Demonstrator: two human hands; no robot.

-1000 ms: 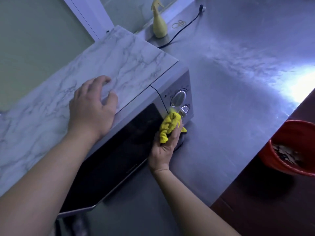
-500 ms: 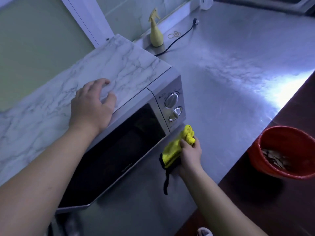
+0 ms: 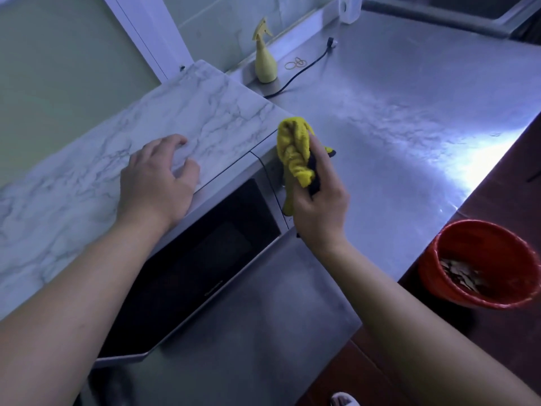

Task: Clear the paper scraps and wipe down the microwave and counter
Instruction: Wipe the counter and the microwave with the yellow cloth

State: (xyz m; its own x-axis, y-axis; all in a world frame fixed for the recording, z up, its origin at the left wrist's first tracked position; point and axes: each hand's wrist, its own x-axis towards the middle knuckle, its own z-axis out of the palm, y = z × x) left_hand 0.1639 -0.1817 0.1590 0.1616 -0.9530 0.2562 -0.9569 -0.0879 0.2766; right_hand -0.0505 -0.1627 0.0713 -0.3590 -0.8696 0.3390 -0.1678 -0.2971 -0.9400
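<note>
A silver microwave (image 3: 210, 253) with a dark glass door stands on the steel counter (image 3: 395, 136); its top is covered in white marble pattern. My left hand (image 3: 158, 183) rests flat on that top near the front edge. My right hand (image 3: 319, 203) grips a bunched yellow cloth (image 3: 294, 150) with a black part, raised in front of the microwave's upper right corner. The cloth and hand hide the control knobs. Whether the cloth touches the microwave I cannot tell. A red bin (image 3: 483, 265) at the right holds paper scraps (image 3: 459, 273).
A yellow spray bottle (image 3: 265, 61) stands by the back wall, beside rubber bands (image 3: 295, 63) and a black power cord (image 3: 304, 70). The counter's front edge runs diagonally at the right, with dark floor (image 3: 366, 373) beyond it. A sink rim (image 3: 439, 17) shows at top right.
My right hand dropped with the cloth from the control knobs to the counter by the front corner, then rose to the top right corner. My left hand stayed put.
</note>
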